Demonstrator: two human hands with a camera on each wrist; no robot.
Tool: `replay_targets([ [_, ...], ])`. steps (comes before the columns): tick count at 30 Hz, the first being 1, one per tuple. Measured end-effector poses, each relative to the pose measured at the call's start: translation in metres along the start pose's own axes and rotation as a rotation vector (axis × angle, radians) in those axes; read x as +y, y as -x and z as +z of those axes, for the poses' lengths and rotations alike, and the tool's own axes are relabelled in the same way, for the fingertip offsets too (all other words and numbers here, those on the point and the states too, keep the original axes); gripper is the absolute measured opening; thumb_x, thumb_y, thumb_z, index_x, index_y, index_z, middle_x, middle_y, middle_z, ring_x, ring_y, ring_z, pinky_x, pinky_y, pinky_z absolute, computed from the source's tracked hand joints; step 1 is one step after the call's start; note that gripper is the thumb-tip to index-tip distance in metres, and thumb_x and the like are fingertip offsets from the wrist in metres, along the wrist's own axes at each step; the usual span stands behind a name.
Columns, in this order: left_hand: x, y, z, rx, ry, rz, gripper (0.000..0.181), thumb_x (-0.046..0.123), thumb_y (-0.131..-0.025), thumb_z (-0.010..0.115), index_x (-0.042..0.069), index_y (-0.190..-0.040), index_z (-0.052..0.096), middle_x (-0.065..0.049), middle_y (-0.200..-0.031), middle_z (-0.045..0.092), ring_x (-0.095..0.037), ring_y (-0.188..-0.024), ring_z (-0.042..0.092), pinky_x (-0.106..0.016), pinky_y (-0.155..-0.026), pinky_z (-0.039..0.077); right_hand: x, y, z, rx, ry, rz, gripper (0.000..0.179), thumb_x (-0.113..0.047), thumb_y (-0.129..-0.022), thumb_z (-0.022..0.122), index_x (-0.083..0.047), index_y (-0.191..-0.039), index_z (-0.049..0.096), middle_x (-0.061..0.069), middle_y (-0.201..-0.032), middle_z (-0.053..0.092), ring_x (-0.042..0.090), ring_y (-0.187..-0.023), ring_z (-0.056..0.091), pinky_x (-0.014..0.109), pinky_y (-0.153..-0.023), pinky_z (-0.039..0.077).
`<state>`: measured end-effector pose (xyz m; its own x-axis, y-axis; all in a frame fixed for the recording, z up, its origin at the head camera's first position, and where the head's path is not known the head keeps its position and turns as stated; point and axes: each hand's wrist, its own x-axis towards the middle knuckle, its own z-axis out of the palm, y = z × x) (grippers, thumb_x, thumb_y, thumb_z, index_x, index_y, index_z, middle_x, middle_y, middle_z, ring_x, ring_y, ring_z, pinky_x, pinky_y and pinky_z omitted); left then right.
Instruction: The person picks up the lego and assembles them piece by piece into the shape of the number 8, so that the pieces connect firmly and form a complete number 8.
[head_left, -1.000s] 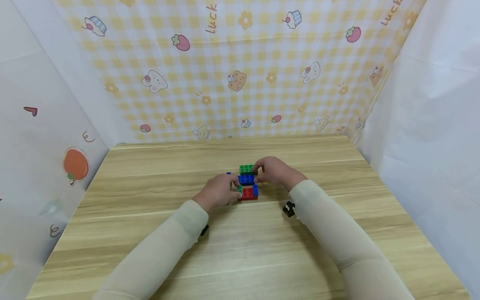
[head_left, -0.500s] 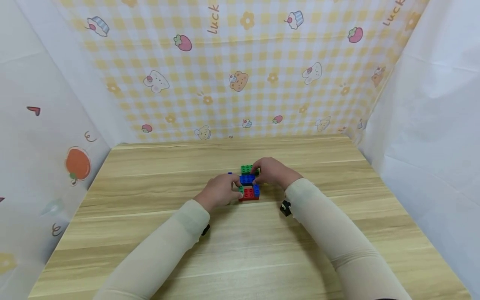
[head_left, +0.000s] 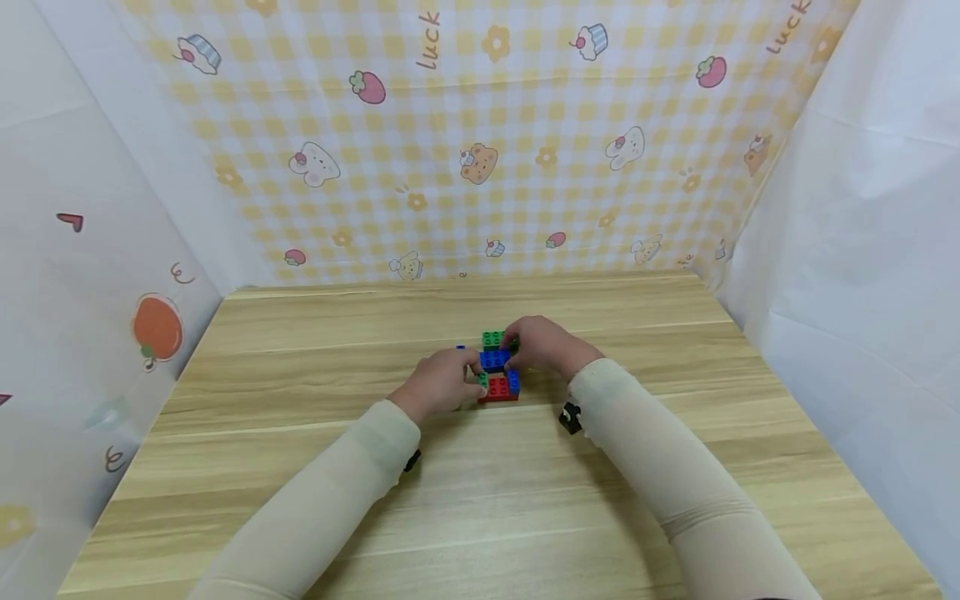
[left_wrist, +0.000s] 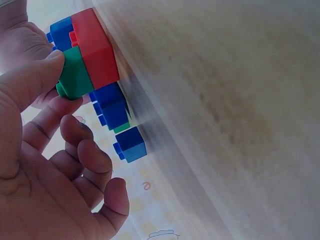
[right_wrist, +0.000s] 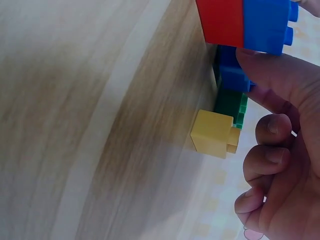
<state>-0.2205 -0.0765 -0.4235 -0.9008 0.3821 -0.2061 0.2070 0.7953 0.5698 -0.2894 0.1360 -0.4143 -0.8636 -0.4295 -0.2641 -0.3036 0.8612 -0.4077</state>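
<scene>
A red brick (head_left: 498, 393) lies nearest me, with a small green brick (left_wrist: 75, 74) on its left end and a small blue brick (head_left: 513, 381) on its right end. My left hand (head_left: 441, 379) pinches the small green brick between thumb and index finger; its other fingers curl loosely. Just behind the red brick lies a longer blue brick (head_left: 493, 360). My right hand (head_left: 546, 344) grips this brick at its right end, thumb (right_wrist: 270, 75) on the near side and index finger beyond. Farther back is a green brick (head_left: 492, 339), partly covered by the right hand.
A loose small blue brick (left_wrist: 131, 145) stands left of the row, mostly behind the left hand in the head view. A small yellow brick (right_wrist: 212, 133) stands on the right side. The wooden table (head_left: 495, 517) ends at a checked cloth (head_left: 525, 100) at the back.
The right hand has shifted slightly left and closed onto the end of the longer blue brick. The left hand keeps its pinch; the bricks stay in place.
</scene>
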Motion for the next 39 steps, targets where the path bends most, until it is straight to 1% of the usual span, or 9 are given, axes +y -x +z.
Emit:
replay_targets([
  [4, 0.001, 0.001, 0.0, -0.001, -0.003, -0.002, 0.02, 0.031, -0.096, 0.08, 0.019, -0.103, 0.066, -0.002, -0.081, 0.061, -0.019, -0.069, 0.055, -0.032, -0.061, 0.042, 0.001, 0.003, -0.002, 0.003, -0.022, 0.004, 0.031, -0.025, -0.092, 0.085, -0.012, -0.119, 0.077, 0.005, -0.112, 0.072, 0.023, -0.094, 0.06, 0.038, -0.09, 0.053],
  [6, 0.001, 0.002, 0.0, -0.004, -0.005, -0.003, 0.02, 0.031, -0.096, 0.08, 0.019, -0.103, 0.066, -0.002, -0.082, 0.061, -0.019, -0.069, 0.055, -0.032, -0.062, 0.042, 0.002, 0.006, -0.005, 0.005, -0.03, -0.002, 0.031, -0.026, -0.092, 0.085, -0.012, -0.118, 0.077, 0.004, -0.103, 0.07, 0.022, -0.086, 0.057, 0.035, -0.08, 0.05],
  [8, 0.002, 0.002, 0.0, -0.006, -0.005, -0.005, 0.021, 0.032, -0.096, 0.08, 0.019, -0.103, 0.066, -0.002, -0.083, 0.062, -0.019, -0.07, 0.055, -0.032, -0.062, 0.042, 0.003, 0.008, -0.008, 0.009, -0.033, -0.011, 0.031, -0.027, -0.092, 0.085, -0.012, -0.118, 0.077, 0.005, -0.1, 0.068, 0.022, -0.083, 0.055, 0.035, -0.076, 0.047],
  [12, 0.002, 0.002, 0.0, -0.006, -0.007, -0.004, 0.021, 0.031, -0.096, 0.08, 0.019, -0.106, 0.066, -0.002, -0.083, 0.062, -0.02, -0.072, 0.056, -0.033, -0.063, 0.043, 0.005, 0.014, -0.012, 0.032, -0.041, -0.025, 0.032, -0.028, -0.093, 0.084, -0.013, -0.12, 0.077, 0.005, -0.117, 0.071, 0.024, -0.101, 0.061, 0.041, -0.092, 0.053],
  [14, 0.003, 0.002, 0.0, -0.005, -0.005, -0.006, 0.021, 0.031, -0.096, 0.079, 0.019, -0.107, 0.066, -0.002, -0.084, 0.062, -0.02, -0.073, 0.056, -0.033, -0.063, 0.043, 0.006, 0.017, -0.013, 0.046, -0.054, -0.032, 0.032, -0.027, -0.092, 0.084, -0.012, -0.121, 0.077, 0.007, -0.125, 0.071, 0.027, -0.111, 0.063, 0.046, -0.101, 0.053],
  [16, 0.003, 0.003, 0.0, -0.004, -0.003, -0.01, 0.021, 0.031, -0.096, 0.079, 0.019, -0.107, 0.066, -0.002, -0.084, 0.062, -0.02, -0.073, 0.056, -0.033, -0.063, 0.043, 0.007, 0.02, -0.014, 0.058, -0.065, -0.036, 0.033, -0.027, -0.092, 0.084, -0.012, -0.121, 0.077, 0.008, -0.129, 0.071, 0.029, -0.118, 0.063, 0.049, -0.105, 0.052],
  [25, 0.003, 0.004, 0.001, 0.005, 0.009, -0.015, 0.021, 0.03, -0.096, 0.08, 0.02, -0.105, 0.064, -0.002, -0.082, 0.062, -0.02, -0.069, 0.055, -0.033, -0.061, 0.042, 0.011, 0.035, -0.017, 0.077, -0.107, -0.048, 0.033, -0.027, -0.091, 0.085, -0.012, -0.12, 0.077, 0.008, -0.116, 0.07, 0.028, -0.107, 0.06, 0.046, -0.096, 0.052],
  [30, 0.003, 0.002, 0.001, 0.007, 0.002, -0.024, 0.021, 0.031, -0.096, 0.08, 0.019, -0.105, 0.065, -0.002, -0.082, 0.062, -0.02, -0.069, 0.055, -0.033, -0.061, 0.043, 0.011, 0.042, -0.018, 0.071, -0.127, -0.05, 0.033, -0.028, -0.092, 0.084, -0.013, -0.121, 0.077, 0.008, -0.12, 0.071, 0.027, -0.109, 0.061, 0.046, -0.097, 0.052],
  [39, 0.001, 0.002, 0.001, 0.014, -0.013, -0.018, 0.024, 0.032, -0.096, 0.08, 0.018, -0.106, 0.064, -0.003, -0.081, 0.062, -0.02, -0.069, 0.056, -0.034, -0.062, 0.043, 0.011, 0.05, -0.012, 0.074, -0.177, -0.079, 0.032, -0.027, -0.092, 0.084, -0.013, -0.12, 0.077, 0.005, -0.101, 0.066, 0.021, -0.088, 0.052, 0.038, -0.081, 0.047],
])
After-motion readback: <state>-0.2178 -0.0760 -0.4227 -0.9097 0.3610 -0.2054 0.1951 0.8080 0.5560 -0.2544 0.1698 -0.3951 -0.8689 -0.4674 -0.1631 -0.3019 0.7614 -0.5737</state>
